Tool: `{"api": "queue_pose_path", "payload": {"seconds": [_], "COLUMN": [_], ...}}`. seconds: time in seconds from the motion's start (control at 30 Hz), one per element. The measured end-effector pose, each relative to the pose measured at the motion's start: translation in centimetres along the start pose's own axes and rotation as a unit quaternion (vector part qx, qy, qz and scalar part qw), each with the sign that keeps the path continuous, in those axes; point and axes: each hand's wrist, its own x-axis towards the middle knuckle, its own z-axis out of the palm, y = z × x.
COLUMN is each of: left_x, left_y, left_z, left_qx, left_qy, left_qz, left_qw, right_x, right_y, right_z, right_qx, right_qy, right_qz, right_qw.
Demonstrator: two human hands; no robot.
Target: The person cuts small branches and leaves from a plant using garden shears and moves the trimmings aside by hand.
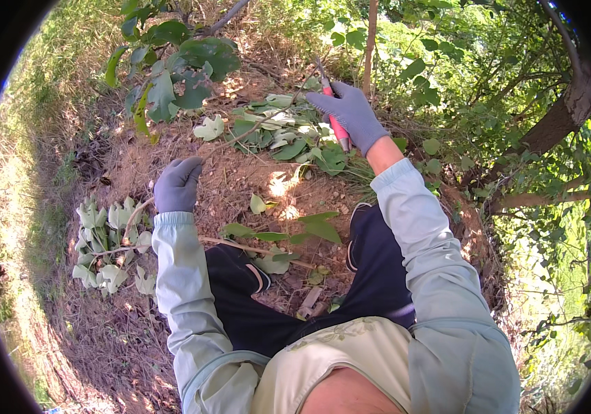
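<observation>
Gloved in grey, my left hand [178, 186] is closed on the lower end of a thin bare branch [267, 120], which runs up and right towards the pruning shears. My right hand [353, 115], also gloved in grey, grips red-handled pruning shears [338, 129] with the blades pointing up, near the branch's upper end. Whether the blades touch the branch I cannot tell. Below the shears lies a pile of cut green leaves [290, 132] on the soil. A second bunch of pale leaves with stems [111, 243] lies left of my left forearm.
A leafy branch [171, 62] hangs at the upper left. On the right stands a tree trunk [544, 127] with low limbs. An upright thin stem [370, 46] rises beyond my right hand. A leafy cut stick [254, 248] lies by my feet.
</observation>
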Motion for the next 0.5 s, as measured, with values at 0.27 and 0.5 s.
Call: {"api": "queue_pose_path", "payload": {"seconds": [0.27, 0.5], "left_x": [-0.3, -0.3], "left_y": [-0.5, -0.5], "left_z": [-1.4, -1.6], "left_qx": [0.059, 0.082], "left_qy": [0.026, 0.02], "left_qz": [0.006, -0.004], "left_qw": [0.998, 0.996], "right_x": [0.3, -0.1], "right_y": [0.5, 0.9], "right_z": [0.7, 2.0], "right_qx": [-0.085, -0.06], "right_qy": [-0.017, 0.008], "right_qz": [-0.052, -0.088], "right_qw": [0.995, 0.994]}}
